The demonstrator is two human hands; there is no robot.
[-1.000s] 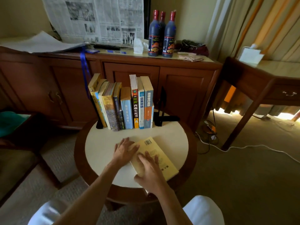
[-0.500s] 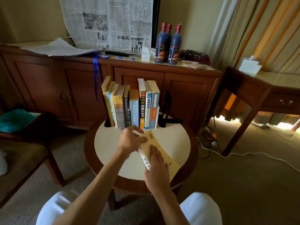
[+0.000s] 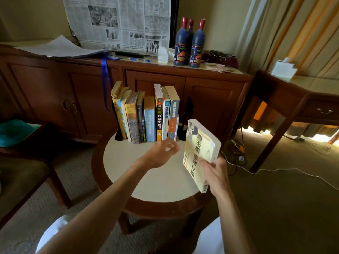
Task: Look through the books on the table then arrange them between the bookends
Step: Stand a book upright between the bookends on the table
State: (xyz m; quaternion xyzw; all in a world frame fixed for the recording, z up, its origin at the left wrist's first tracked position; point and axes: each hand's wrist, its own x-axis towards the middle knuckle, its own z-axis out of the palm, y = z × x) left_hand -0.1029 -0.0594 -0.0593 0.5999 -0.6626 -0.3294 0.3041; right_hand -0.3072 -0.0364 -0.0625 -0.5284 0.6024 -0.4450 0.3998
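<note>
Cabinetry [image 3: 165, 85] of dark wood runs along the back wall, with a newspaper [image 3: 119, 22] propped on it and three dark bottles [image 3: 190, 44] with red caps standing together near its right end. Nearer sits the round worktop [image 3: 146, 173], pale on top with a dark wooden rim. At its far edge a row of books [image 3: 146, 116] stands upright, the leftmost few leaning left against the left bookend [image 3: 118, 134]; the right bookend [image 3: 185, 121] stands just beside the last book, with a narrow gap between. The loose yellow book [image 3: 200, 153] is lifted off the worktop, tilted nearly upright, cover facing the camera, to the right of the row. The right hand [image 3: 214, 173] grips it at its lower edge, thumb on the cover. The left hand [image 3: 163, 151] hovers open above the worktop, fingers loosely spread, holding nothing, just in front of the row
</note>
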